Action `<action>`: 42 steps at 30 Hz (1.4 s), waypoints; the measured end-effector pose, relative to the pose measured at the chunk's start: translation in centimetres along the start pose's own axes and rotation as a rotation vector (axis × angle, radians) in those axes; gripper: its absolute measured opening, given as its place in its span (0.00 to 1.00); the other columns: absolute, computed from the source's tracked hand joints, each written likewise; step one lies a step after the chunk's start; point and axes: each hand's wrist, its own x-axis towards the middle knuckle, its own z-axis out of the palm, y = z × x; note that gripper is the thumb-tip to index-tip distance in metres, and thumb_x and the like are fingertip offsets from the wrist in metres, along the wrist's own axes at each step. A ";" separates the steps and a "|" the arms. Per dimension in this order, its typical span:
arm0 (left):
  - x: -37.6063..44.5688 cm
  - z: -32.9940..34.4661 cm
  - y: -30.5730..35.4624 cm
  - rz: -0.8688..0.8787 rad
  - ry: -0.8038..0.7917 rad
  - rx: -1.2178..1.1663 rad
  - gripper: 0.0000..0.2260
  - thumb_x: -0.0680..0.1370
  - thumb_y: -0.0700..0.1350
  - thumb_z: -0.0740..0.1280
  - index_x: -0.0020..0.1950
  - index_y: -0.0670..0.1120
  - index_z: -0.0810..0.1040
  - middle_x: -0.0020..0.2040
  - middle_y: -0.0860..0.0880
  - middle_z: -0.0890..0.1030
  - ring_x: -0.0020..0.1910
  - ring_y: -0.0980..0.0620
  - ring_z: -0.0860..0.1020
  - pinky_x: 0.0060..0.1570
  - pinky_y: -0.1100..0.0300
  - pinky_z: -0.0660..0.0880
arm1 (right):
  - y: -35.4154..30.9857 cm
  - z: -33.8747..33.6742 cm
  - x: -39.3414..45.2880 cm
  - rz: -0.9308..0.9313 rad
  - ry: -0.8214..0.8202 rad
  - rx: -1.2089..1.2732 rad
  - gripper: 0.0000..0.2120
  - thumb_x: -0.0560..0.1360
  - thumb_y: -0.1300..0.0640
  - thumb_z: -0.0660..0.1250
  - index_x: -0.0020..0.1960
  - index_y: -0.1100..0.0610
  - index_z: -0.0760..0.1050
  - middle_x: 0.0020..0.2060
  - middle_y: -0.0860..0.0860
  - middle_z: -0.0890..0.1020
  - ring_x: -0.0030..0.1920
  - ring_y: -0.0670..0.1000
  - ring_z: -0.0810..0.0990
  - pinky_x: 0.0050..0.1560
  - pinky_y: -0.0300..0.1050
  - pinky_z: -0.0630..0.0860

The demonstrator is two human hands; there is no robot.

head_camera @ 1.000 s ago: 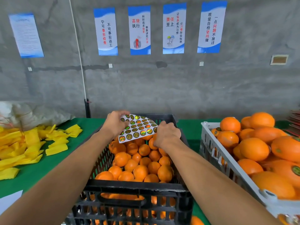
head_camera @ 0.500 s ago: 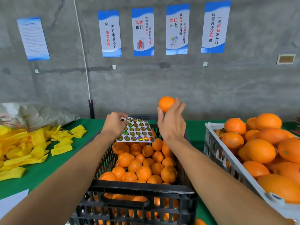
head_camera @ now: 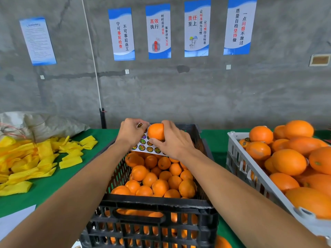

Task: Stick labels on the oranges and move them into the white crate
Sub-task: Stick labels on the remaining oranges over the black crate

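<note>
My left hand point(head_camera: 131, 133) pinches the top edge of a white sheet of round labels point(head_camera: 146, 147) over the far end of the black crate point(head_camera: 154, 203). My right hand point(head_camera: 172, 140) grips one orange point(head_camera: 156, 131) and holds it against the sheet. Several oranges point(head_camera: 157, 178) fill the black crate below. At the right stands the white crate point(head_camera: 240, 158), heaped with larger oranges point(head_camera: 288, 161); at least one of these point(head_camera: 244, 141) carries a label.
Yellow foam net sleeves point(head_camera: 34, 161) lie piled on the green table point(head_camera: 59, 181) at the left, with a grey sack point(head_camera: 39, 124) behind them. A white sheet of paper point(head_camera: 14, 219) sits at the near left corner. A concrete wall with posters stands behind.
My right hand lifted an orange out of the black crate, raised it above the label sheet, then brought it down against the sheet. My left hand kept holding the sheet.
</note>
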 end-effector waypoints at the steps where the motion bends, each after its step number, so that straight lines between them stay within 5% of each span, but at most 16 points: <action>1: 0.0 0.1 0.1 0.001 0.007 -0.003 0.09 0.80 0.51 0.70 0.52 0.48 0.88 0.47 0.51 0.87 0.42 0.55 0.83 0.39 0.61 0.78 | -0.1 0.1 0.0 -0.011 -0.015 -0.001 0.33 0.78 0.33 0.64 0.73 0.54 0.63 0.67 0.54 0.75 0.61 0.59 0.80 0.55 0.56 0.79; 9: -0.2 0.1 0.6 -0.076 -0.139 -0.177 0.11 0.80 0.40 0.71 0.62 0.49 0.83 0.48 0.45 0.87 0.40 0.45 0.87 0.44 0.45 0.85 | 0.2 0.5 0.1 -0.022 -0.047 -0.028 0.37 0.76 0.32 0.66 0.74 0.56 0.64 0.68 0.53 0.77 0.62 0.59 0.80 0.53 0.55 0.78; 26: -0.3 0.0 0.5 -0.108 -0.044 -0.086 0.06 0.79 0.47 0.73 0.53 0.47 0.86 0.43 0.47 0.87 0.34 0.51 0.85 0.35 0.56 0.84 | 0.0 0.4 0.0 -0.001 -0.065 -0.006 0.35 0.74 0.30 0.67 0.70 0.54 0.68 0.65 0.52 0.80 0.61 0.57 0.80 0.55 0.56 0.79; 31: -0.4 0.0 0.7 -0.149 -0.025 -0.090 0.12 0.81 0.52 0.70 0.52 0.44 0.87 0.40 0.43 0.87 0.38 0.42 0.86 0.41 0.46 0.85 | 0.0 0.3 0.0 -0.010 -0.061 -0.001 0.35 0.75 0.33 0.70 0.72 0.53 0.67 0.66 0.52 0.78 0.63 0.57 0.79 0.56 0.54 0.78; 42: -0.4 0.0 0.7 -0.171 -0.093 -0.098 0.17 0.82 0.54 0.68 0.44 0.41 0.84 0.37 0.41 0.84 0.32 0.44 0.81 0.40 0.52 0.81 | -0.2 0.2 0.0 -0.063 0.017 0.071 0.33 0.76 0.36 0.70 0.73 0.51 0.64 0.68 0.51 0.76 0.61 0.56 0.80 0.54 0.53 0.77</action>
